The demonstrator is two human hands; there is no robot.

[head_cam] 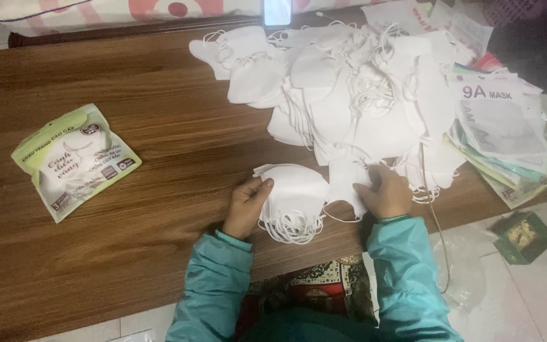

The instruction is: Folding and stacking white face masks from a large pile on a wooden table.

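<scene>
My left hand [248,204] pinches the left edge of a small stack of white face masks [294,196] lying on the brown wooden table [128,240]. The stack's ear loops hang toward the table's near edge. My right hand [387,191] rests just to the right, fingers on a single white mask [348,180] drawn from the big heap of white masks [356,95]. Both arms wear teal sleeves.
A filled green and white mask pouch [74,159] lies at the table's left. A stack of flat empty pouches [508,133] sits at the right edge. A phone [278,11] stands at the far edge. On the floor at right are a small green box [523,236] and a clear plastic bag [460,266].
</scene>
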